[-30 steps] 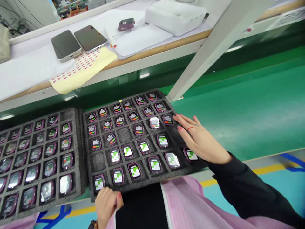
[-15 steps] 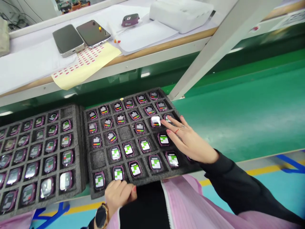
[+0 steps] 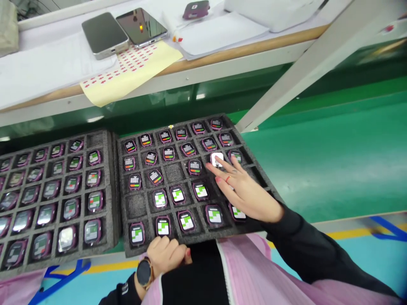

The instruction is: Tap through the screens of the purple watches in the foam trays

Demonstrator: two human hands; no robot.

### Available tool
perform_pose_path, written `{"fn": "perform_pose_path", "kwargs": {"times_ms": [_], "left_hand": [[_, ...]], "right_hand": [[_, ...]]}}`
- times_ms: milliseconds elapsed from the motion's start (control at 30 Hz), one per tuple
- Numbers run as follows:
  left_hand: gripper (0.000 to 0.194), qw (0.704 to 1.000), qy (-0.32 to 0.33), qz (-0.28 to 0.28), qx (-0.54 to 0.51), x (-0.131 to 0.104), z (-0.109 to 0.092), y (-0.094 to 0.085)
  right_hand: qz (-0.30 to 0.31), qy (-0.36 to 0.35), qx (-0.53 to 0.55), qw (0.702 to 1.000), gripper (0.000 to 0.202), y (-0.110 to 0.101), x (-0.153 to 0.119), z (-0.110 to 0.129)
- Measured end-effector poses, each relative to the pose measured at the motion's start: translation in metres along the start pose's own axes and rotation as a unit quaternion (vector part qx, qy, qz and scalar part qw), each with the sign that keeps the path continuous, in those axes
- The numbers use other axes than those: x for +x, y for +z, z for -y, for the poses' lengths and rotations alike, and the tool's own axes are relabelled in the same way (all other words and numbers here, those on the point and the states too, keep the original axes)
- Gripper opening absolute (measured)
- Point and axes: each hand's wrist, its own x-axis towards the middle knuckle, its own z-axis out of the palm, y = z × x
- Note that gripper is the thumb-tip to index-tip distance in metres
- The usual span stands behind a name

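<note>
My right hand (image 3: 243, 186) reaches over the near foam tray (image 3: 208, 236) with its fingers stretched out. One finger overlaps the lit white screen of a purple-cased smartwatch (image 3: 217, 159); whether it presses the glass I cannot tell. Another fingertip lies near a smartwatch with a dark text screen (image 3: 194, 167). My left hand (image 3: 167, 255) is curled into a loose fist at the tray's front edge, and its palm side is hidden. Around both hands, most compartments hold smartwatches, the front ones showing green and white blocks, the back ones text with red and green bars.
A second foam tray (image 3: 110, 212) of smartwatches stands close on the left. Behind, a shelf carries two phones (image 3: 104, 34) (image 3: 141, 26), a yellow sticker sheet (image 3: 133, 70), papers and a purple smartwatch (image 3: 196, 9). A slanted white post (image 3: 295, 67) rises behind the tray's right corner.
My right hand has shifted left over the tray, and a finger now overlaps the white-screened smartwatch. My left hand stays curled at the front edge. The camera view has shifted a little.
</note>
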Motion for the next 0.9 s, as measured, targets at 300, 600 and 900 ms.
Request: {"fn": "perform_pose_path", "kwargs": {"times_ms": [300, 600, 900], "left_hand": [[0.029, 1.000, -0.006, -0.015, 0.013, -0.002, -0.002, 0.005], [0.033, 0.999, 0.015, -0.036, 0.034, -0.006, -0.003, 0.010], [0.037, 0.997, 0.004, -0.069, 0.036, -0.008, -0.003, 0.016]], "right_hand": [[0.071, -0.041, -0.034, 0.996, 0.050, 0.008, 0.016, 0.016], [0.084, -0.101, 0.043, 0.990, 0.046, 0.019, 0.043, 0.050], [0.109, -0.127, 0.044, 0.985, 0.050, 0.042, 0.070, 0.074]]}}
